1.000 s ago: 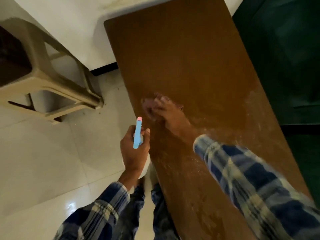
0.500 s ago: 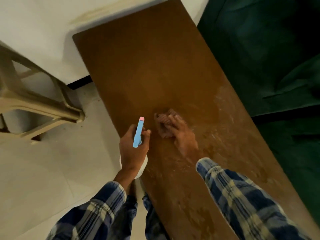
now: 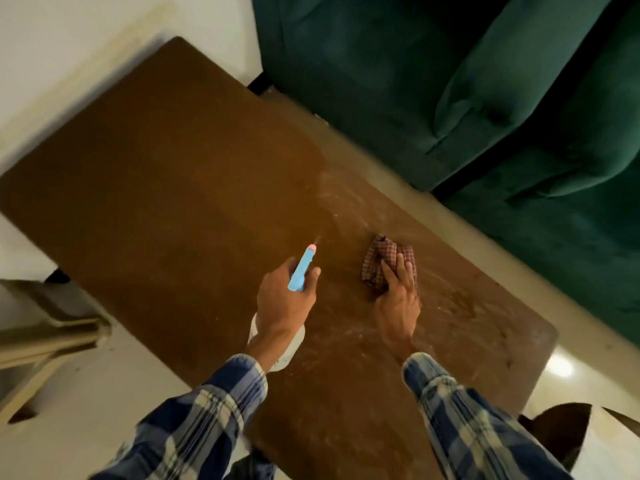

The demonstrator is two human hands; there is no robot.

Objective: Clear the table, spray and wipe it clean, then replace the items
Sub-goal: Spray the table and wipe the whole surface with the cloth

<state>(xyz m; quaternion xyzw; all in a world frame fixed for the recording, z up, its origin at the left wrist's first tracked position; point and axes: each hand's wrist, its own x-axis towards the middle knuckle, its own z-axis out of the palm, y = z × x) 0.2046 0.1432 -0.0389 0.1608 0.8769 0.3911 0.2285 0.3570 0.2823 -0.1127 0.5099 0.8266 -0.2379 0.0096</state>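
The long brown table [image 3: 180, 174] runs across the middle of the head view, bare of items, with pale wet streaks on its right half. My left hand [image 3: 282, 303] is shut on a spray bottle [image 3: 301, 270] with a blue head and pink nozzle tip; its white body shows below my wrist. The nozzle points out over the tabletop. My right hand [image 3: 398, 299] presses a crumpled red-checked cloth [image 3: 379, 263] flat on the table, fingers on top of it.
A dark green sofa [image 3: 450, 81] stands close along the table's far right side. A beige plastic chair [image 3: 52, 337] is on the floor at the left. A brown round object [image 3: 557, 431] shows at the bottom right corner. White tiled floor surrounds the table.
The view has swung right, bringing the sofa in. My right hand with the cloth has slid across the table away from my left hand, which keeps holding the bottle.
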